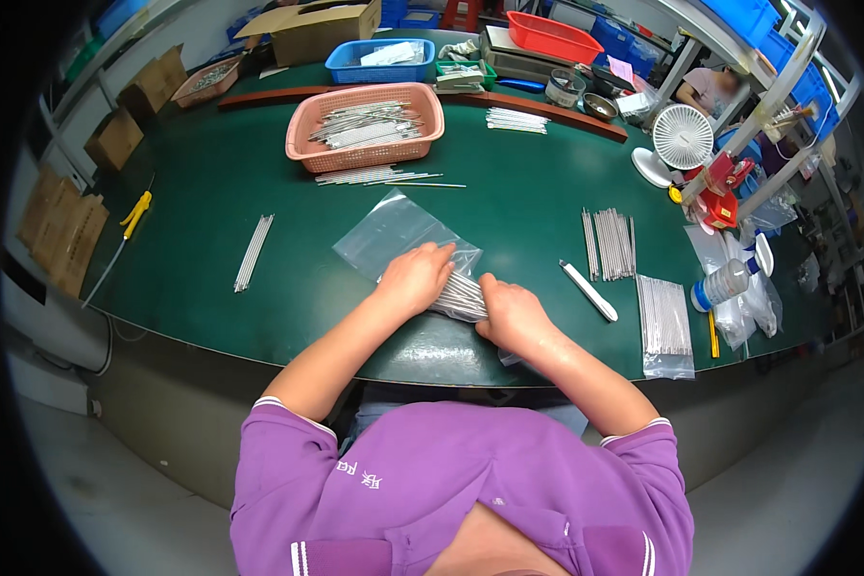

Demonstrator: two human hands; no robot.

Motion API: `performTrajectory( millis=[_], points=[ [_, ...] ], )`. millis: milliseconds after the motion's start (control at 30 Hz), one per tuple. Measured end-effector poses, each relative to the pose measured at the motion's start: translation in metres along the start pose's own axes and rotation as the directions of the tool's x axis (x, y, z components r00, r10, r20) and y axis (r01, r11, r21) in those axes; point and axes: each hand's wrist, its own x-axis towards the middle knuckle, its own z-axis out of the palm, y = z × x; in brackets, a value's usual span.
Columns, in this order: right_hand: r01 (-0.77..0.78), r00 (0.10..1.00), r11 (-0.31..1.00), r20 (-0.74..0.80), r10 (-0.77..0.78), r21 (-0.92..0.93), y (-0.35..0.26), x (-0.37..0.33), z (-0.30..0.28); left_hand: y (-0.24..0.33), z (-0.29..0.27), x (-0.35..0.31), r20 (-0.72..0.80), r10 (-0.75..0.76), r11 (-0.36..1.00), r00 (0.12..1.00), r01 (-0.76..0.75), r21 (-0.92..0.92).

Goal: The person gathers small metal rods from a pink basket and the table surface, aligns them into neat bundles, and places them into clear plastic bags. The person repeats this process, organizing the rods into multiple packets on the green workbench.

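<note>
In front of me a clear plastic bag (386, 233) lies on the green table, its flat far part spread away to the left. A bundle of thin silvery rods (463, 296) fills its near end. My left hand (417, 279) lies over the left side of the bundle, fingers bent and pressing the bag. At the right end of the bundle, my right hand (515, 315) is closed on the bag, with the thumb side against the rods. Its fingertips are partly hidden. To the right of this hand lies a white-handled cutter (588, 291).
Farther off stands a pink basket (302, 154) of rods, with loose rods (365, 177) before it. Rod groups lie at left (254, 252) and right (612, 245), near a filled bag (664, 326) and spray bottle (722, 285). A yellow air gun (136, 215) is far left; a white fan (683, 137) stands right.
</note>
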Motion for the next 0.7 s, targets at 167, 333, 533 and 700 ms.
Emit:
performTrajectory(
  millis=[167, 333, 533, 700],
  points=[
    [-0.212, 0.977, 0.964, 0.048, 0.207, 0.159, 0.016, 0.021, -0.009, 0.016, -0.001, 0.000, -0.023, 0.115, 0.993, 0.993, -0.115, -0.007],
    [-0.155, 0.986, 0.977, -0.042, 0.163, 0.149, -0.003, 0.033, 0.014, 0.023, 0.012, 0.023, -0.143, 0.123, 0.991, 0.982, -0.129, -0.034],
    [0.135, 0.983, 0.978, -0.146, -0.112, 0.159, 0.019, -0.001, -0.004, 0.010, 0.009, -0.006, -0.201, 0.020, 0.998, 0.979, -0.008, 0.061],
    [0.377, 0.921, 0.926, -0.093, -0.379, -0.037, 0.036, -0.032, 0.004, 0.012, 0.008, -0.030, -0.103, -0.070, 0.994, 0.992, 0.079, 0.080]
  ],
)
